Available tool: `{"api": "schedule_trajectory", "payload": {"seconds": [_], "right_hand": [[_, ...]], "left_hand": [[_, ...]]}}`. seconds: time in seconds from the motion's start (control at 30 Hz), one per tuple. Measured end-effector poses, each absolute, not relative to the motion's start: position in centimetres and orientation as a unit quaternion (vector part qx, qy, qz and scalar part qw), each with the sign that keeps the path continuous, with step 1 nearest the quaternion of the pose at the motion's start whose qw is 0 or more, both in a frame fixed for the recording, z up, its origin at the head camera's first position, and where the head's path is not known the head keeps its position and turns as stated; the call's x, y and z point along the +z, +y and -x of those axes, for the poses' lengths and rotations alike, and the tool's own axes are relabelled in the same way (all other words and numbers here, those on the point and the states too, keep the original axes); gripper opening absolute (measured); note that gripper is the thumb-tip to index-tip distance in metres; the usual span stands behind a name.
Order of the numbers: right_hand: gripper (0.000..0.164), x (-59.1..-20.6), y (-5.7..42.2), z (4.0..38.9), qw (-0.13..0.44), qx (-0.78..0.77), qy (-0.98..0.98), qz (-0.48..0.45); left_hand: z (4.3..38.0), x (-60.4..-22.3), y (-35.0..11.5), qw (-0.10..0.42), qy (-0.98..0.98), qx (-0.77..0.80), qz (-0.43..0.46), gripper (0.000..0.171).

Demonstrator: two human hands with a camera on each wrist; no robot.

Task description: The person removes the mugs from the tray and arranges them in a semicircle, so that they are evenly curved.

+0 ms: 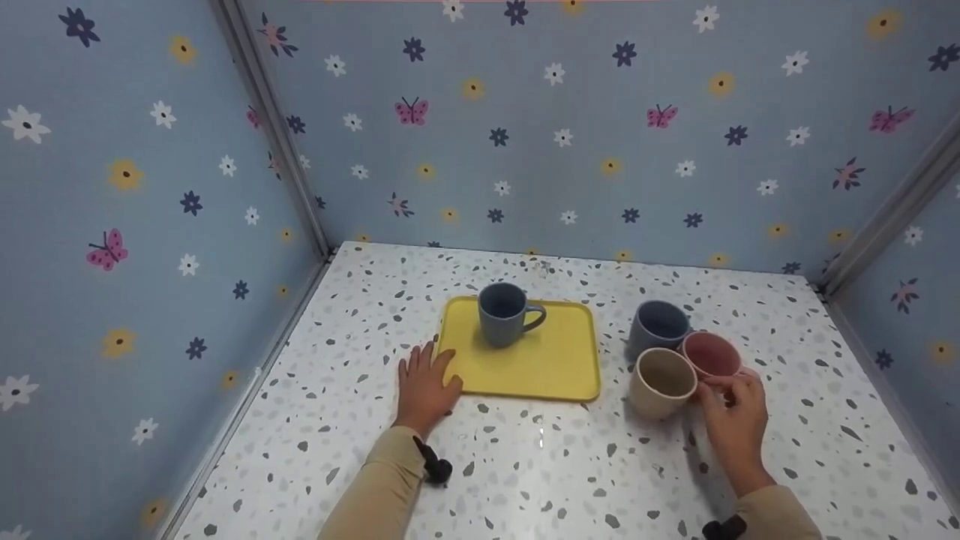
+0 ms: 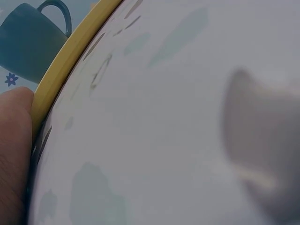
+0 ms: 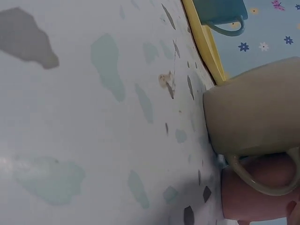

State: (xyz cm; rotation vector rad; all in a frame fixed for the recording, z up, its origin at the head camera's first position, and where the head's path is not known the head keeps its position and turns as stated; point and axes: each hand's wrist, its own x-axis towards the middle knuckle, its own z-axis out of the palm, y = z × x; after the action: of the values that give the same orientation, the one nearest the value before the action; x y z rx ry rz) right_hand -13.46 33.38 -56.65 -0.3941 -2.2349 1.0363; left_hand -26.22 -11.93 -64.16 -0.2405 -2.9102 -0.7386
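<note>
My left hand (image 1: 426, 386) rests at the left edge of a yellow tray (image 1: 559, 366), fingers spread and thumb over its near-left corner. In the left wrist view, part of that hand (image 2: 14, 154) shows beside the tray rim (image 2: 58, 70). Upright on the tray stands a blue mug (image 1: 501, 319), handle to the right. My right hand (image 1: 739, 424) has curled fingers at the handle of a pink mug (image 1: 709, 356), its thumb close to a beige mug (image 1: 652, 397). The beige mug's handle (image 3: 262, 187) shows in the right wrist view. Another blue mug (image 1: 649, 334) stands just behind these two.
Everything stands on a white speckled table (image 1: 540, 480). Blue panels with flowers and butterflies (image 1: 525, 150) close off the back and both sides. A strip of table separates the tray from the three grouped mugs.
</note>
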Motion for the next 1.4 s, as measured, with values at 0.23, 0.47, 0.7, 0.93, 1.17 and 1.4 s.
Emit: {"api": "schedule_trajectory", "payload": {"seconds": [0.23, 0.47, 0.7, 0.93, 1.17, 1.4], "right_hand": [[0.010, -53.4, 32.6, 15.5, 0.369, 0.414, -0.827, 0.096], [0.012, -51.0, 31.1, 18.0, 0.359, 0.445, -0.819, 0.054], [0.015, -49.8, 28.6, 20.6, 0.309, 0.480, -0.821, 0.022], [0.017, -49.0, 26.2, 22.2, 0.269, 0.487, -0.830, 0.032], [0.017, -48.7, 24.8, 23.4, 0.268, 0.502, -0.822, 0.006], [0.014, -48.8, 23.1, 24.7, 0.261, 0.529, -0.807, -0.009]], "left_hand": [[26.3, -64.0, -12.0, 0.069, -0.962, -0.253, 0.081, 0.054], [26.2, -64.0, -11.9, 0.065, -0.963, -0.248, 0.079, 0.054], [26.0, -64.1, -11.9, 0.070, -0.964, -0.244, 0.080, 0.054], [26.2, -64.2, -12.1, 0.071, -0.965, -0.242, 0.078, 0.053], [26.2, -64.2, -12.0, 0.078, -0.964, -0.243, 0.080, 0.054], [26.2, -64.2, -12.1, 0.093, -0.961, -0.244, 0.092, 0.052]]}}
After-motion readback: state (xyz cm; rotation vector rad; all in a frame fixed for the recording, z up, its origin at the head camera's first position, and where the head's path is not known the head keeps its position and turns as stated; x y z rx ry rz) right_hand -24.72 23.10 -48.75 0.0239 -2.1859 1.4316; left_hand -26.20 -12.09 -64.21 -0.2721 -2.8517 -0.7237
